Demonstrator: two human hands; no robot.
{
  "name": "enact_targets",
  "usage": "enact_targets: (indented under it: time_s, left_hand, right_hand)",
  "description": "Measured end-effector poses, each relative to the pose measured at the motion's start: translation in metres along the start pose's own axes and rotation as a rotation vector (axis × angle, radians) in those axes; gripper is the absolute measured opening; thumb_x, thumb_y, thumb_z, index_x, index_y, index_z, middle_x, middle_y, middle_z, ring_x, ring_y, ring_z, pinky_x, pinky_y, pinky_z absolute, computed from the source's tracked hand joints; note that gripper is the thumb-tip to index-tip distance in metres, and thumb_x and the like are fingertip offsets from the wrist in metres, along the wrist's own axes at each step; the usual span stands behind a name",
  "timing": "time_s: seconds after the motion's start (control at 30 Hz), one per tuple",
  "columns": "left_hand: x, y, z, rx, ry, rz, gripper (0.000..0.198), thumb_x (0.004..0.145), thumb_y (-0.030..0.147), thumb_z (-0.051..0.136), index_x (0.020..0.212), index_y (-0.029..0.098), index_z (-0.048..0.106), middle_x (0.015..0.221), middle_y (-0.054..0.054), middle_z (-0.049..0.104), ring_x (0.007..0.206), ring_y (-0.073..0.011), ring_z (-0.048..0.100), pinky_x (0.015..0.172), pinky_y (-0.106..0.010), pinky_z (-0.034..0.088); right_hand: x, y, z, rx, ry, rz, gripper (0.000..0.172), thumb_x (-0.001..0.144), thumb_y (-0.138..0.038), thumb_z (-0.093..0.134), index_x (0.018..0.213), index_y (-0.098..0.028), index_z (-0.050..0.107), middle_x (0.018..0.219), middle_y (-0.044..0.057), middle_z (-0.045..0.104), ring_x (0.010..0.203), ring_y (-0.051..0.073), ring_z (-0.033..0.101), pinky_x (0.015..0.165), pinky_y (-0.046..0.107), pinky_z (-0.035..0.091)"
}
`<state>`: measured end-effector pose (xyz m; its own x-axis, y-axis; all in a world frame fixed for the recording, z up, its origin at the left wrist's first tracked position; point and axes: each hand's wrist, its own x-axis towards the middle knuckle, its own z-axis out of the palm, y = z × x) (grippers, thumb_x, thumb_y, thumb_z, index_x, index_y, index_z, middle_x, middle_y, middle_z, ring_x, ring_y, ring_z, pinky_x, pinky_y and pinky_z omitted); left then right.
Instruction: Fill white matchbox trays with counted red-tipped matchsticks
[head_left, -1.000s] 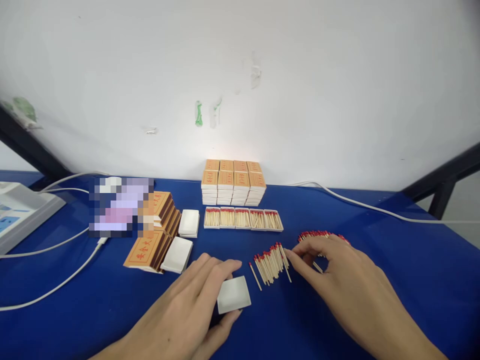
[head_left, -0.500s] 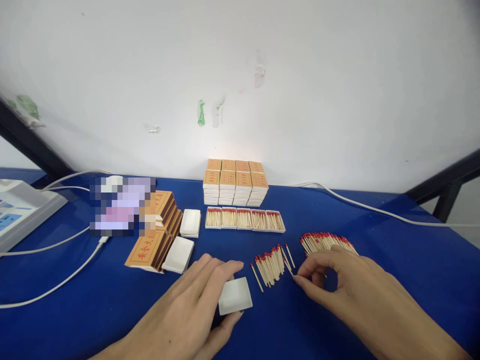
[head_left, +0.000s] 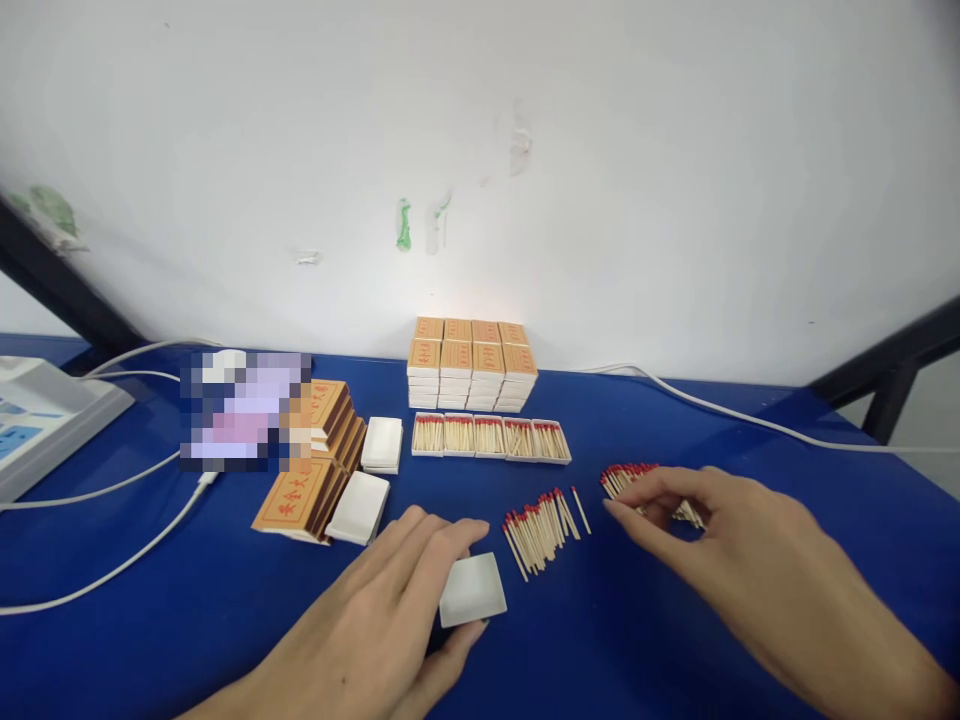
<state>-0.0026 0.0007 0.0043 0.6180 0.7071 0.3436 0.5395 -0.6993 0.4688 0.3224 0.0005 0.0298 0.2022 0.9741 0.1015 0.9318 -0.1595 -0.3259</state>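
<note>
My left hand [head_left: 397, 610] holds a small white matchbox tray [head_left: 473, 590] between thumb and fingers, its hollow side showing. Right of the tray lies a loose row of red-headed matches [head_left: 541, 532], with one match [head_left: 580, 510] a little apart. My right hand [head_left: 720, 550] is over a second pile of matches [head_left: 624, 480], covering part of it. Its thumb and index finger are near each other at the pile's left edge; whether a match is between them cannot be made out.
Behind the matches stand five filled trays [head_left: 489, 437] in a row and a block of stacked matchboxes [head_left: 472, 372]. At left are orange sleeves [head_left: 296, 495], white trays [head_left: 360, 508], a blurred phone [head_left: 251, 405] and cables. A white cable [head_left: 720, 408] runs along the right.
My right hand has moved right, from the loose row to the pile. The match at its fingertips now lies by the row. My left hand still holds the tray.
</note>
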Motion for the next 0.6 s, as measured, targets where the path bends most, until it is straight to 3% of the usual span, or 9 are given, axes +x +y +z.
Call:
enact_targets:
  time_s: [0.13,0.33,0.43,0.6]
  left_hand:
    - [-0.001,0.001,-0.001,0.008,-0.003,0.017,0.052,0.109,0.016,0.061,0.157,0.028,0.045,0.130,-0.006,0.076,0.120,-0.0275,0.079,0.113,-0.046,0.066]
    - [0.001,0.003,-0.002,0.002,0.004,0.008,0.048,0.109,0.017,0.062,0.154,0.028,0.047,0.127,-0.006,0.077,0.114,-0.0271,0.081,0.109,-0.046,0.068]
    - [0.002,0.003,-0.003,-0.007,0.002,0.013,0.050,0.108,0.016,0.062,0.154,0.028,0.047,0.129,-0.006,0.077,0.114,-0.0265,0.080,0.110,-0.046,0.067]
    - [0.002,0.001,-0.002,-0.016,0.021,0.009,0.049,0.108,0.017,0.063,0.154,0.029,0.049,0.127,-0.006,0.077,0.112,-0.0268,0.080,0.106,-0.043,0.068]
  right_hand:
    - [-0.009,0.015,-0.004,-0.243,0.039,0.006,0.042,0.093,-0.074,0.065,0.087,-0.038,0.084,0.078,0.005,0.076,0.062,0.029,0.071,0.054,0.039,0.042]
    - [-0.017,0.011,0.000,-0.287,0.099,-0.108,0.044,0.097,-0.062,0.050,0.074,-0.033,0.074,0.070,0.009,0.068,0.059,0.032,0.068,0.050,0.039,0.035]
    - [-0.018,0.008,0.001,-0.219,0.029,-0.118,0.042,0.099,-0.057,0.047,0.075,-0.033,0.073,0.076,0.007,0.072,0.061,0.030,0.069,0.054,0.040,0.040]
    - [-0.014,-0.008,0.002,-0.091,-0.120,-0.069,0.028,0.095,-0.051,0.061,0.080,-0.033,0.077,0.084,0.003,0.079,0.071,0.026,0.074,0.059,0.037,0.047]
